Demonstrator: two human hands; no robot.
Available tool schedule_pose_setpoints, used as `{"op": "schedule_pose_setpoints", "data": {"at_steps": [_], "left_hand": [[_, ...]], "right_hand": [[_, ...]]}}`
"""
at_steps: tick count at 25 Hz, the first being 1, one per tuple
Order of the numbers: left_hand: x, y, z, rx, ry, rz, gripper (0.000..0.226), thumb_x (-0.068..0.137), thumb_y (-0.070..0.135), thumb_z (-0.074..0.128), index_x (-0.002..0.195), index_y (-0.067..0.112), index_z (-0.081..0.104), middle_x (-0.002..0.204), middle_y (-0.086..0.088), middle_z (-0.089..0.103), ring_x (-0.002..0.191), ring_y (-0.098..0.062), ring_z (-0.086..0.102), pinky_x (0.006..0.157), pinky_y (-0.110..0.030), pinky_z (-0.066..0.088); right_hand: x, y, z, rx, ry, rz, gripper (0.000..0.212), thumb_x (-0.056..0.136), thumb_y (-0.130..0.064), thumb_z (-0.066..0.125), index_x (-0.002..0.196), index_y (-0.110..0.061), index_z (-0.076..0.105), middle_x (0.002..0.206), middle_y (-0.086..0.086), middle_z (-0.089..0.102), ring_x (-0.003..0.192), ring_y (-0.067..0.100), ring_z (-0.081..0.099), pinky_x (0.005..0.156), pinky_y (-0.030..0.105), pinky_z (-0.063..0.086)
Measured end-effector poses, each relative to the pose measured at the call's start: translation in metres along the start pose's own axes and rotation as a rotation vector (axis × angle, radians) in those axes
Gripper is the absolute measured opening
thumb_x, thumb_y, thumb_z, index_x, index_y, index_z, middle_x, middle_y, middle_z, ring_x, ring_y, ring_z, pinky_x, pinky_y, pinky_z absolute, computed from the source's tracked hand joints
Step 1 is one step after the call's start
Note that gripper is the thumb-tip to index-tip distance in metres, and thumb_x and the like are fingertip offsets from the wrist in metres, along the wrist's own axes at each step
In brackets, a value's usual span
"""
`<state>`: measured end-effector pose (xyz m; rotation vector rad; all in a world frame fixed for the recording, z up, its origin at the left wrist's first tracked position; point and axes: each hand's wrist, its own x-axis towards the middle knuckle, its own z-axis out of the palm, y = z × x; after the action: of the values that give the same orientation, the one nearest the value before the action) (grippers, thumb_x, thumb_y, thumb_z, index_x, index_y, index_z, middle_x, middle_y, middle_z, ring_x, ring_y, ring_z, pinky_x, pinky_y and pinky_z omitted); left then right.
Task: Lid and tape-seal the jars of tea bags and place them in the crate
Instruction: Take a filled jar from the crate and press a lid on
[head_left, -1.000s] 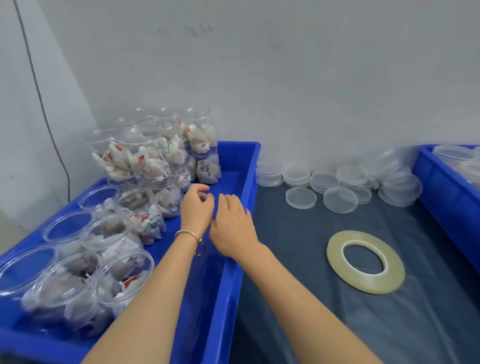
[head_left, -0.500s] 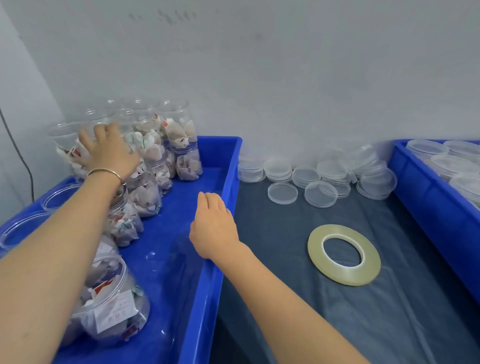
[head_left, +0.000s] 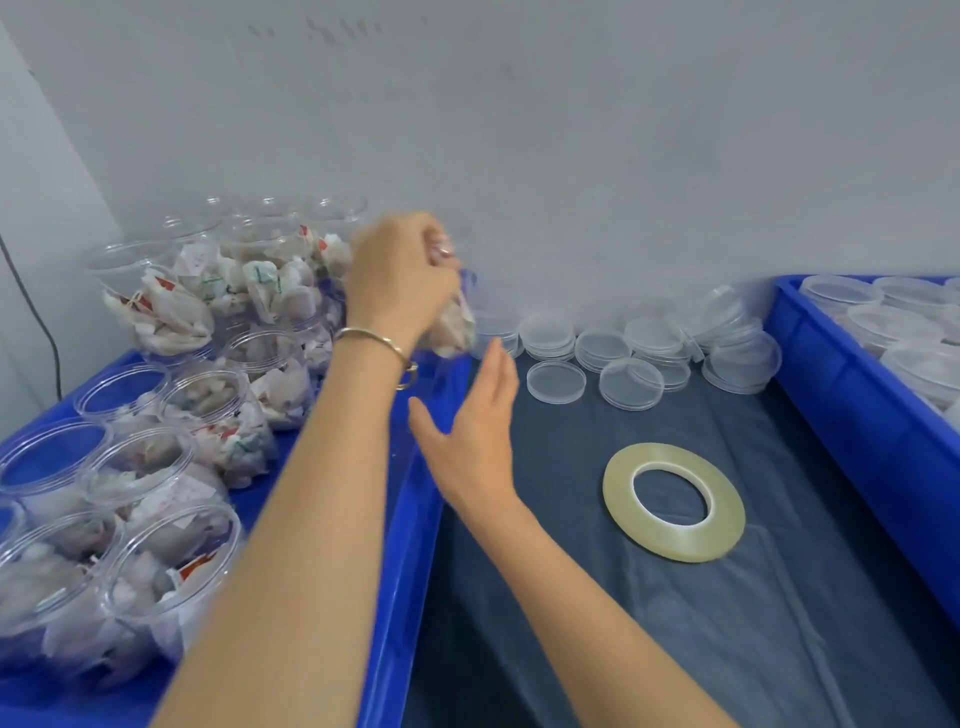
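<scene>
Over the near corner of the left blue crate (head_left: 415, 519), the left hand (head_left: 400, 283) holds one clear open-mouthed jar of tea bags (head_left: 456, 325), fingers curled round its upper rim; jar is blurred, airborne, heading toward the dark surface (head_left: 675, 623). Right hand (head_left: 475, 441) sits below it, fingers straight and together, thumb out, holding nothing. Jar likely light, thin-walled plastic, slick and a bit squashy: rim grip works, body support safer. Versus half a second ago: left hand was at the far-left stacked jars (head_left: 171, 301), now carries one; right hand has risen to meet it. Lids (head_left: 556, 382) and tape roll (head_left: 674, 501) untouched.
</scene>
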<state>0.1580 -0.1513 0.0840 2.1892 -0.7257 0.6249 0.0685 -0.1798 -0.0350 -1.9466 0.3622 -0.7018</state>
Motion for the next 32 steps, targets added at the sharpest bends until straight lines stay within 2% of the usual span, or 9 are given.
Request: {"op": "schedule_pose_setpoints", "data": {"at_steps": [4, 7, 10, 13, 16, 19, 24, 27, 32], "left_hand": [[-0.042, 0.052, 0.037, -0.025, -0.426, -0.073, 0.007, 0.071, 0.018, 0.074, 0.068, 0.019, 0.067, 0.079, 0.0, 0.071, 0.081, -0.021, 0.066, 0.076, -0.033, 0.055], [-0.076, 0.06, 0.056, -0.046, -0.622, -0.038, 0.005, 0.069, 0.015, 0.077, 0.073, 0.016, 0.074, 0.072, 0.0, 0.071, 0.071, -0.017, 0.066, 0.068, -0.026, 0.053], [-0.094, 0.055, 0.063, -0.12, -0.856, 0.0, 0.01, 0.07, 0.029, 0.08, 0.07, 0.022, 0.072, 0.069, 0.009, 0.069, 0.07, -0.006, 0.063, 0.064, -0.016, 0.045], [-0.087, 0.043, 0.073, -0.466, -0.764, -0.142, 0.032, 0.078, 0.055, 0.067, 0.069, 0.024, 0.07, 0.068, 0.013, 0.067, 0.063, 0.002, 0.06, 0.059, -0.01, 0.044], [-0.078, 0.021, 0.11, -0.479, -0.458, -0.239, 0.016, 0.095, 0.031, 0.054, 0.102, 0.022, 0.066, 0.103, 0.01, 0.067, 0.096, -0.005, 0.063, 0.084, -0.018, 0.046], [-0.086, -0.008, 0.155, -0.175, -0.679, -0.246, 0.052, 0.096, 0.011, 0.049, 0.145, 0.012, 0.033, 0.152, -0.005, 0.032, 0.138, -0.026, 0.033, 0.112, -0.038, 0.029], [-0.096, -0.027, 0.191, 0.121, -0.935, -0.173, 0.065, 0.098, 0.01, 0.033, 0.152, 0.03, 0.001, 0.16, 0.012, -0.004, 0.146, -0.031, -0.011, 0.109, -0.067, 0.005], [-0.088, -0.023, 0.194, 0.249, -1.002, -0.112, 0.059, 0.099, 0.013, 0.035, 0.151, 0.028, 0.01, 0.159, 0.011, -0.003, 0.145, -0.035, -0.009, 0.106, -0.07, 0.007], [-0.082, -0.014, 0.187, 0.26, -0.807, -0.079, 0.045, 0.094, 0.018, 0.051, 0.136, 0.017, 0.033, 0.14, -0.009, 0.033, 0.127, -0.035, 0.029, 0.101, -0.055, 0.029]], "right_hand": [[0.001, 0.039, -0.053, 0.09, 0.197, 0.093, 0.111, 0.069, -0.041, 0.079, 0.15, -0.019, 0.008, 0.148, -0.001, 0.019, 0.137, 0.011, 0.023, 0.104, 0.027, 0.032], [-0.017, 0.076, -0.081, 0.07, 0.156, 0.187, 0.118, 0.062, -0.04, 0.084, 0.15, -0.027, 0.006, 0.14, -0.004, 0.036, 0.126, 0.006, 0.039, 0.094, 0.02, 0.037], [-0.038, 0.099, -0.088, 0.145, 0.11, 0.195, 0.106, 0.062, -0.037, 0.082, 0.144, -0.037, 0.014, 0.129, -0.008, 0.052, 0.113, 0.004, 0.055, 0.088, 0.02, 0.047], [-0.049, 0.106, -0.096, 0.233, 0.129, 0.135, 0.084, 0.061, -0.04, 0.079, 0.126, -0.049, 0.027, 0.12, -0.019, 0.055, 0.108, -0.002, 0.057, 0.082, 0.009, 0.045], [-0.064, 0.113, -0.107, 0.207, 0.022, 0.045, 0.091, 0.063, -0.027, 0.084, 0.132, -0.045, 0.028, 0.125, -0.023, 0.045, 0.12, 0.0, 0.05, 0.091, 0.01, 0.042], [-0.071, 0.12, -0.112, 0.182, -0.016, 0.004, 0.098, 0.06, -0.025, 0.086, 0.137, -0.04, 0.027, 0.129, -0.023, 0.043, 0.126, 0.001, 0.044, 0.095, 0.008, 0.036], [-0.069, 0.122, -0.11, 0.128, 0.024, -0.032, 0.099, 0.059, -0.028, 0.084, 0.132, -0.057, 0.024, 0.129, -0.025, 0.042, 0.126, -0.001, 0.041, 0.094, 0.004, 0.033], [-0.068, 0.124, -0.109, 0.124, 0.057, -0.038, 0.099, 0.059, -0.027, 0.084, 0.131, -0.057, 0.024, 0.127, -0.027, 0.042, 0.125, -0.003, 0.042, 0.094, 0.003, 0.033], [-0.068, 0.125, -0.11, 0.141, 0.058, -0.067, 0.097, 0.059, -0.024, 0.085, 0.129, -0.058, 0.026, 0.127, -0.026, 0.043, 0.126, 0.0, 0.043, 0.095, 0.005, 0.034]]}}
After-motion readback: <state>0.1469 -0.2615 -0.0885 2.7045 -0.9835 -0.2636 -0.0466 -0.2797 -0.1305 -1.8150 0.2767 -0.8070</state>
